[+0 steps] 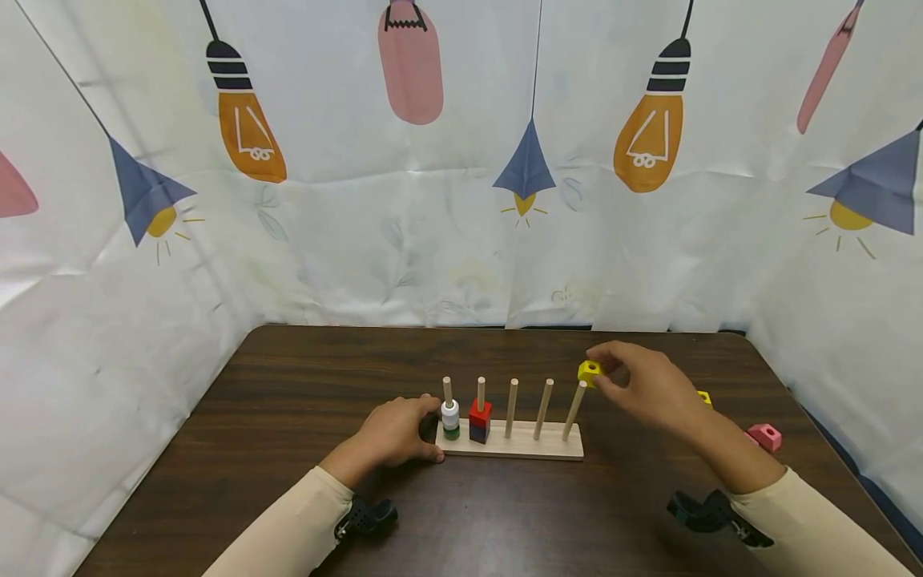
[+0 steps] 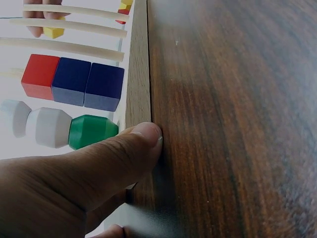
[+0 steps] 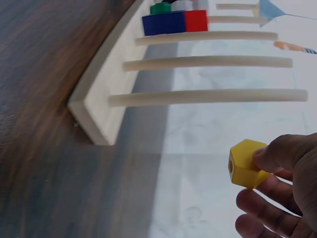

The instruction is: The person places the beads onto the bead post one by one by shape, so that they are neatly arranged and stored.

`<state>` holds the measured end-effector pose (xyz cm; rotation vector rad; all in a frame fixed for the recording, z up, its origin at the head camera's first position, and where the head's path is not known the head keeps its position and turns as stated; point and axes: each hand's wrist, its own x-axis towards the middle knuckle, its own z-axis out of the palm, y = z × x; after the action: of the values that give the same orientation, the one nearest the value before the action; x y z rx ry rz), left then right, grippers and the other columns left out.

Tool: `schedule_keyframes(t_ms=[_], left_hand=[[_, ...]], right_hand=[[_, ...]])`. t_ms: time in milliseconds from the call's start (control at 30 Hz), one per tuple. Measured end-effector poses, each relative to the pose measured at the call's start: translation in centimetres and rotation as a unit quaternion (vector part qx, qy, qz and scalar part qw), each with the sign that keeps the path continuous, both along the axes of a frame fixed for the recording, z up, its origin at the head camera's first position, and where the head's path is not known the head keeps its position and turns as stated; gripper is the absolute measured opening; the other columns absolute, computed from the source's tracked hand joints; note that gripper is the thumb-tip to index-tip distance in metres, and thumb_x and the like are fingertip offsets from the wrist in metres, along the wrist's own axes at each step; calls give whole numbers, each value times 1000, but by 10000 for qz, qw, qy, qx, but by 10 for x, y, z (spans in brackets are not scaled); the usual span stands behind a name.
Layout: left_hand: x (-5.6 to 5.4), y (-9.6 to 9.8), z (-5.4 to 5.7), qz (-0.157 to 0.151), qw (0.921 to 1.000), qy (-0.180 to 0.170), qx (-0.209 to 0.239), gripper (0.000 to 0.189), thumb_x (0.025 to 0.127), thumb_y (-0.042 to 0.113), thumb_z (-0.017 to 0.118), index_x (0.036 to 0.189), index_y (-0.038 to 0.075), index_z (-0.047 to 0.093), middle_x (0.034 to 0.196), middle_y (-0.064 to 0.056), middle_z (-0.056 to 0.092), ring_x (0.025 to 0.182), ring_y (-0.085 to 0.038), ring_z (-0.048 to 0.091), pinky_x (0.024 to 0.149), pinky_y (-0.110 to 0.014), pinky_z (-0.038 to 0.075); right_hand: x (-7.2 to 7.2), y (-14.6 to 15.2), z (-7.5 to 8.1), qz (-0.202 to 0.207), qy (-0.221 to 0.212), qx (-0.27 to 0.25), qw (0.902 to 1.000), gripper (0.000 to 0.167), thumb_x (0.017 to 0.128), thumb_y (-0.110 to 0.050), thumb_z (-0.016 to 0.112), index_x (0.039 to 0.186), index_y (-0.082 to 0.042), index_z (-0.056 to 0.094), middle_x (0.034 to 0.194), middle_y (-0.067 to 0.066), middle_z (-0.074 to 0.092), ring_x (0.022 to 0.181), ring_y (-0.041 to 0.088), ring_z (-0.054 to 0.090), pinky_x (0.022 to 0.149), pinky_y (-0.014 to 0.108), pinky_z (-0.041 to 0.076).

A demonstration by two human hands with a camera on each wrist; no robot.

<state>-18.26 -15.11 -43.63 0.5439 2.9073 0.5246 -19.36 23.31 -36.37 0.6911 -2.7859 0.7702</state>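
A wooden peg board (image 1: 508, 449) lies on the table with a row of upright pegs. Its leftmost peg carries a green bead (image 2: 93, 131) under two white beads (image 2: 48, 127). Beside it, two dark blue cubes (image 2: 72, 81) are stacked beneath a red cube (image 2: 41, 76). The other three pegs are bare. My left hand (image 1: 392, 431) holds the board's left end, thumb against its front edge and fingers toward the back. Near the top of the rightmost peg, my right hand (image 1: 645, 386) pinches a yellow six-sided bead (image 3: 246, 163) between thumb and fingers.
Past my right forearm, another yellow bead (image 1: 704, 397) and pink beads (image 1: 766, 437) lie on the dark wooden table (image 1: 303, 385), partly hidden by the arm. A patterned white curtain (image 1: 447, 256) hangs behind the table and along both sides.
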Motion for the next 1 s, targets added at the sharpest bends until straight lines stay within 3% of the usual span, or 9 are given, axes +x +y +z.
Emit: schedule_keyframes(t_ms=[167,667,1000], left_hand=[[0,0,0,-13,10000,6,2,58,69,41,95,115,22,67,107,0,70,92,-26,63,77,-51,51],[0,0,1,22,10000,-34,-9,56,69,40,96,113,23,67,107,1,70,92,-26,63,78,-51,51],[0,0,2,12,10000,-56,-3,53,69,40,95,111,24,67,105,2,69,89,-23,62,76,-49,51]], right_hand=[[3,-4,12,30,40,-80,10000,34,92,-10,76,125,-9,67,101,0,71,79,11,64,63,31,51],[8,-21,34,441,258,-398,9979,34,92,-9,77,125,-9,68,101,-4,72,82,9,67,72,34,56],[9,-37,39,701,427,-556,9951,36,90,-5,78,125,-5,68,103,-1,72,84,11,67,73,33,56]])
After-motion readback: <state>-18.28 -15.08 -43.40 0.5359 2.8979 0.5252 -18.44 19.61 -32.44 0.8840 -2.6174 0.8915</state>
